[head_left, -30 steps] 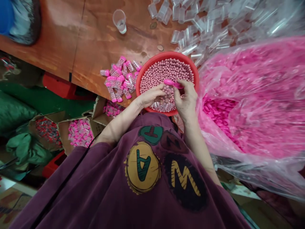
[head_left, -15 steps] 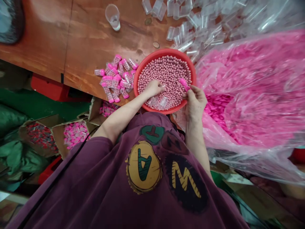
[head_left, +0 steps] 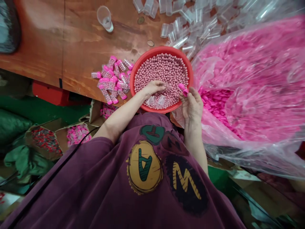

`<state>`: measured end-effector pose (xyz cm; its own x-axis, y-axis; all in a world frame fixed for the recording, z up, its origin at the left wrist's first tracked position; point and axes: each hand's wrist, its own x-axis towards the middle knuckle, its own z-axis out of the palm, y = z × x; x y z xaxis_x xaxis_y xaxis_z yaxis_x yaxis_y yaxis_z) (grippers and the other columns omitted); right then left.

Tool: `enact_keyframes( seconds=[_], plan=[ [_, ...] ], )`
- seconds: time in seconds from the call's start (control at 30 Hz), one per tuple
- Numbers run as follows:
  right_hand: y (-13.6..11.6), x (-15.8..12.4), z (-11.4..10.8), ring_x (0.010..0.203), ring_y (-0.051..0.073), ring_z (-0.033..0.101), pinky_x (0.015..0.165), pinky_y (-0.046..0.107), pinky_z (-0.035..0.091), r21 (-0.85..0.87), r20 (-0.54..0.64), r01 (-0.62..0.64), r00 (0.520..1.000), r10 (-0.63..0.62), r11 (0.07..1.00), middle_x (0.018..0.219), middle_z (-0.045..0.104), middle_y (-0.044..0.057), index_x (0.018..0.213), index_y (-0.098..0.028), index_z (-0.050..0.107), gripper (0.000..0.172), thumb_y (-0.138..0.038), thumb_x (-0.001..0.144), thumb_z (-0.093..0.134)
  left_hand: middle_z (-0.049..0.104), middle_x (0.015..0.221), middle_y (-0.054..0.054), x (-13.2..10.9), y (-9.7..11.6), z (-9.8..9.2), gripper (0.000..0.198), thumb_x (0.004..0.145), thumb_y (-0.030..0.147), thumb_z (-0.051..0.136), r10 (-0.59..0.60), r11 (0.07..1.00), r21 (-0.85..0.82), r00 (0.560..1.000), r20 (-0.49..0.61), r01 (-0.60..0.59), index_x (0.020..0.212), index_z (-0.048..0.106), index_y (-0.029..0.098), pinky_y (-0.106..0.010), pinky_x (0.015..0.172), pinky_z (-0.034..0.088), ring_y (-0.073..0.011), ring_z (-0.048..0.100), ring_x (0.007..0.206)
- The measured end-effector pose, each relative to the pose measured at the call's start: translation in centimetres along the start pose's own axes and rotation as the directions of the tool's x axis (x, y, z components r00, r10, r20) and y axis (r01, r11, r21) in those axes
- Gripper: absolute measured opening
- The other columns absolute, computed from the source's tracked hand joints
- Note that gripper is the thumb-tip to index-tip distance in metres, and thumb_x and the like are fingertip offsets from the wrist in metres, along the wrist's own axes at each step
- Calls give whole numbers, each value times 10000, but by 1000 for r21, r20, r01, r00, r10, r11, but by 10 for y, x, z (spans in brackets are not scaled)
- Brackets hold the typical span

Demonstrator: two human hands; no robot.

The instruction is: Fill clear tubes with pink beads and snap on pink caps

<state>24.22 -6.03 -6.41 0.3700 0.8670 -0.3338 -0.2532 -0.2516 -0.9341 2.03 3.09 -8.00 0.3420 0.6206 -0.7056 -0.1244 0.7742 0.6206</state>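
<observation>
A red basin [head_left: 161,50] full of small pink beads [head_left: 164,68] stands in front of me. Over the beads, my left hand [head_left: 154,88] has its fingers closed on a clear plastic tube [head_left: 167,86], which is hard to make out against them. Several other clear tubes [head_left: 161,100] lie on the beads near the basin's front rim. At the right rim, my right hand [head_left: 193,101] pinches a bright pink cap [head_left: 182,88]; it seems to be one of two together. Left of the basin lies a pile of bead-filled tubes with pink caps [head_left: 113,79].
A large plastic bag of pink caps [head_left: 267,101] lies to the right. Clear empty tubes [head_left: 181,28] are spread behind the basin. A clear cup [head_left: 105,19] stands on the wooden table [head_left: 81,41]. Below on the left are open cardboard boxes [head_left: 60,135] of small parts.
The whole view has shifted slightly. My left hand has risen a little from the beads, its fingers reaching further right. My right hand still holds the pink cap close to the rim.
</observation>
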Motion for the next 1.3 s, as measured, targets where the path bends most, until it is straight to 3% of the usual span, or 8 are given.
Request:
enact_keyframes(
  seconds=[0.2,0.37,0.53,0.73,0.87,1.1,1.23,1.3],
  plan=[
    [-14,15,44,1160,269,879,1153,569,748,-109,124,145,984,-131,983,1269,898,32,1214,-326,857,499,-708,920,988,869,1100,-35,-40,12,-6,219,963,75,868,-3,972,-233,994,112,29,1142,778,162,-283,968,613,-131,804,939],
    [-32,10,71,1235,280,843,1217,555,699,-334,271,356,923,-272,873,1273,892,59,1201,-336,889,437,-720,993,901,864,1114,-51,-51,15,-6,252,1014,145,877,51,972,-235,987,150,-15,1250,789,159,-325,1012,654,-161,829,992],
    [-46,4,72,1233,281,837,1159,542,712,-431,376,428,885,-273,794,1273,894,72,1219,-324,904,348,-627,1078,806,870,1161,-68,-65,23,-5,293,1048,159,856,83,972,-229,988,132,-51,1337,806,153,-275,956,651,-152,840,1000],
    [-50,-1,78,1139,268,854,1123,520,717,-481,353,423,895,-272,768,1195,906,75,1206,-302,900,322,-590,1106,796,864,1210,-65,-72,25,6,406,1080,226,853,68,978,-199,997,35,-60,1472,764,172,-253,839,638,-116,802,863],
    [-53,-7,82,1096,273,845,1112,516,707,-546,374,437,891,-259,715,1151,895,74,1186,-297,897,341,-606,1135,761,782,1075,0,-74,21,15,257,1115,196,802,122,967,-226,992,-5,-120,1371,774,195,-233,810,607,-76,714,785],
    [-71,-14,77,1134,328,788,1184,583,667,-544,422,418,886,-194,727,1114,849,72,1098,-336,883,368,-695,1069,803,699,952,11,-86,24,25,237,1132,160,772,98,975,-195,995,-28,-102,1362,820,194,-293,895,604,-139,748,886],
    [-73,-16,70,1210,358,767,1211,616,655,-578,516,480,842,-161,660,1202,839,105,1122,-350,887,328,-661,1086,789,622,857,49,-96,24,28,56,1119,210,826,109,974,-198,994,-14,-110,1174,816,208,-236,758,525,-82,616,726],
    [-73,-18,66,1254,371,759,1228,642,642,-596,566,527,811,-148,606,1261,833,121,1182,-347,904,311,-619,1098,778,598,818,61,-99,22,27,86,1109,245,856,102,976,-193,994,-30,-106,1077,784,211,-215,703,484,-70,561,687]
  ],
)
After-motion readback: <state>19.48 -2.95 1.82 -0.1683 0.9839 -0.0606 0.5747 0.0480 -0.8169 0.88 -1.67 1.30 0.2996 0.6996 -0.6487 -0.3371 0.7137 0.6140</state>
